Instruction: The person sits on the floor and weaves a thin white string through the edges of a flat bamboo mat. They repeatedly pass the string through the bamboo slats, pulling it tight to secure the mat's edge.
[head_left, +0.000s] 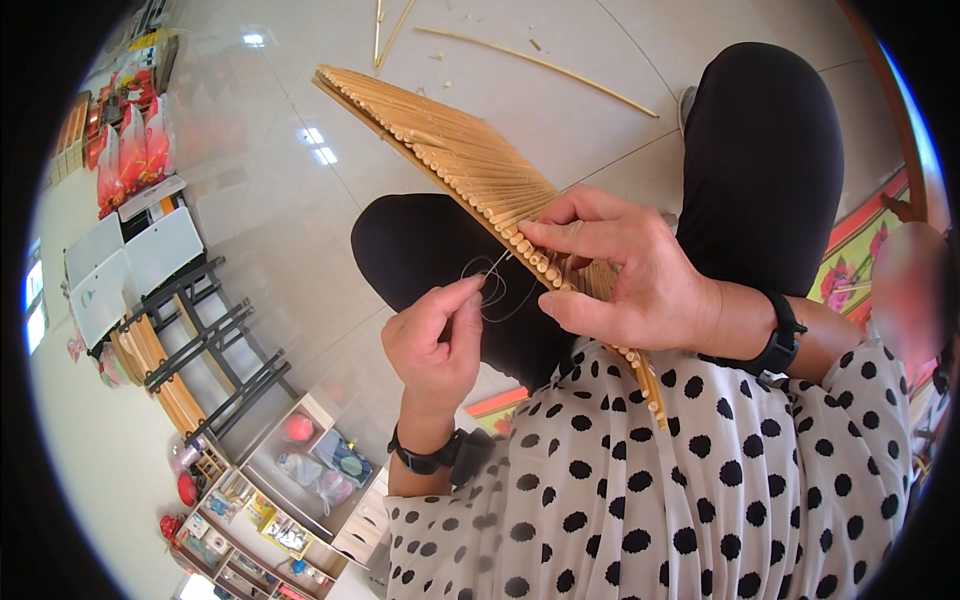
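A stiff mat of thin straw-coloured stalks (450,150) stretches tilted across my lap, its row of round cut ends facing left. My right hand (640,270) grips it near its lower part, fingertips on the stalk ends and thumb lower down the edge. Just left of that edge, my left hand (435,335) is closed, thumb and forefinger pinching a fine thread (494,318) that hangs in loose loops. A short straight length runs from this pinch to the mat; whether it is a needle or taut thread I cannot tell.
Loose stalks (540,68) and small scraps lie on the tiled floor ahead. To the left are folded black-framed furniture (215,340), red bags (135,150) and an open shelf unit (250,545). My knees (765,150) flank the mat. A flowered mat (845,275) lies at right.
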